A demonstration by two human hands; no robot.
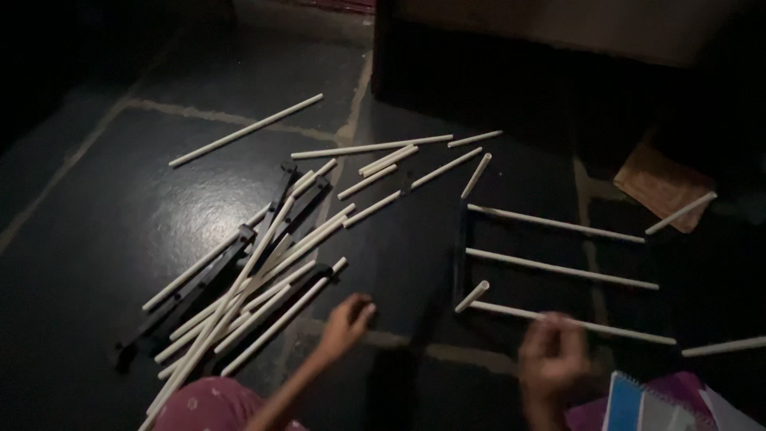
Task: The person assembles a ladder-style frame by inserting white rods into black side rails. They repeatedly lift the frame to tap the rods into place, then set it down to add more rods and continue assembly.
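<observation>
Head view, dim, right hand (550, 355) seemingly gripping white rod (570, 322)

The left hand (348, 318) reaches forward on a bare forearm, fingers loosely curled, palm down. The right hand (552, 351) is blurred, held nearer the body, its fingers bent inward as if pinching; its grip is unclear.

Pink, pale-dotted garment (209, 403) on the person's body.
</observation>
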